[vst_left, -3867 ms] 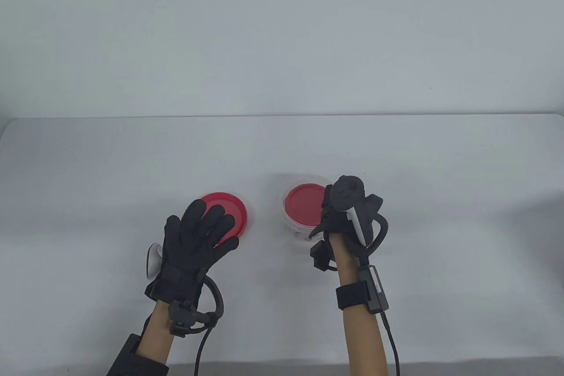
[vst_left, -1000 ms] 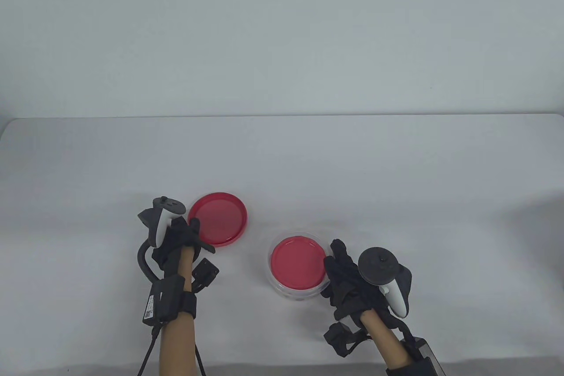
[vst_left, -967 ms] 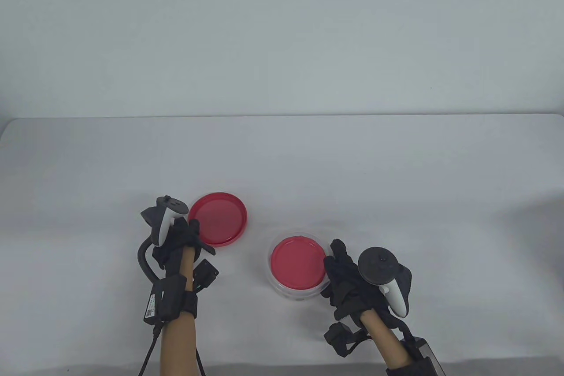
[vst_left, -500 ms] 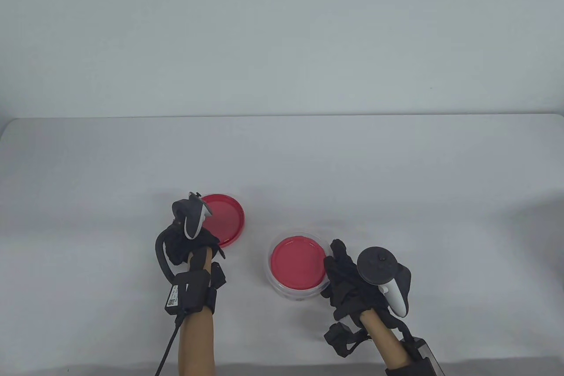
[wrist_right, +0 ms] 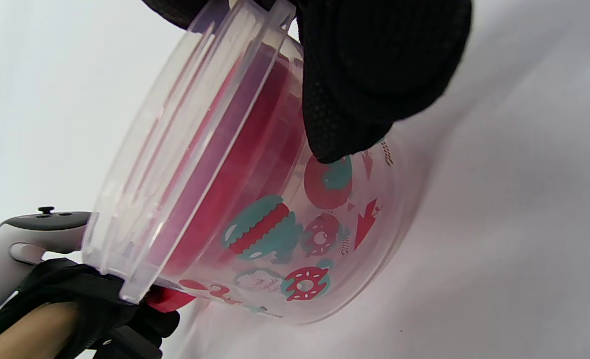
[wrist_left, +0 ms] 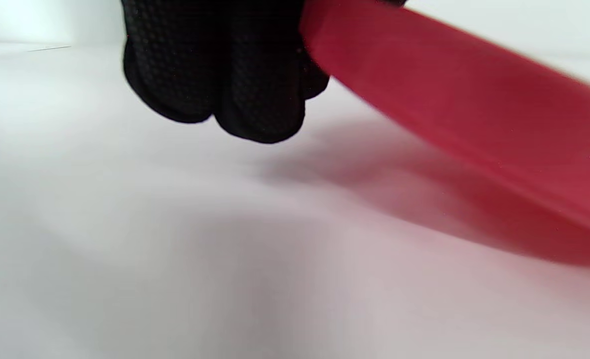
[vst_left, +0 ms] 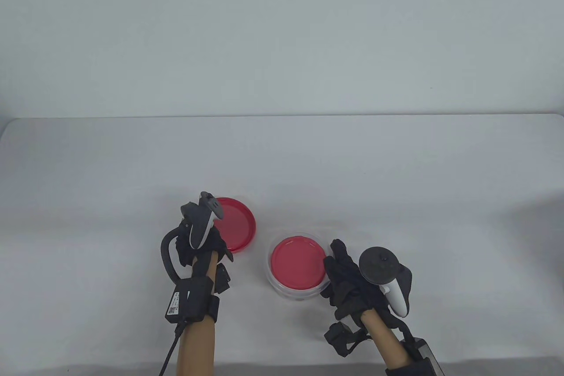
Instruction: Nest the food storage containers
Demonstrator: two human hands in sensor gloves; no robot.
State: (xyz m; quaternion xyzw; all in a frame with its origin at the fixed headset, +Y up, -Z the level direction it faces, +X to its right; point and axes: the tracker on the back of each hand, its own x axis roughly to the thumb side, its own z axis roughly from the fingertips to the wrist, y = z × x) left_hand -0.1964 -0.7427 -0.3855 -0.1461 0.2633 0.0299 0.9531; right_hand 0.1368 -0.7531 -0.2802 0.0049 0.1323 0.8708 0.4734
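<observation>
A clear container (vst_left: 282, 292) printed with doughnuts (wrist_right: 295, 234) stands near the table's front, and a smaller container with a red lid (vst_left: 298, 264) sits nested inside it. My right hand (vst_left: 340, 271) grips its right rim, with fingers (wrist_right: 374, 75) curled over the wall. A loose red lid (vst_left: 238, 222) lies to the container's left, open side up. My left hand (vst_left: 207, 244) pinches that lid's near edge. In the left wrist view the red lid (wrist_left: 474, 124) is tilted and raised off the table, with curled fingers (wrist_left: 225, 75) at its end.
The white table (vst_left: 396, 173) stretches wide behind and to both sides of the hands. A pale wall rises beyond its far edge. Cables trail from both wrists toward the front edge.
My left hand has taken hold of the loose red lid and carried it right, toward the container, tilting it up. Earlier, my right hand drew the container nearer; it has since stayed still.
</observation>
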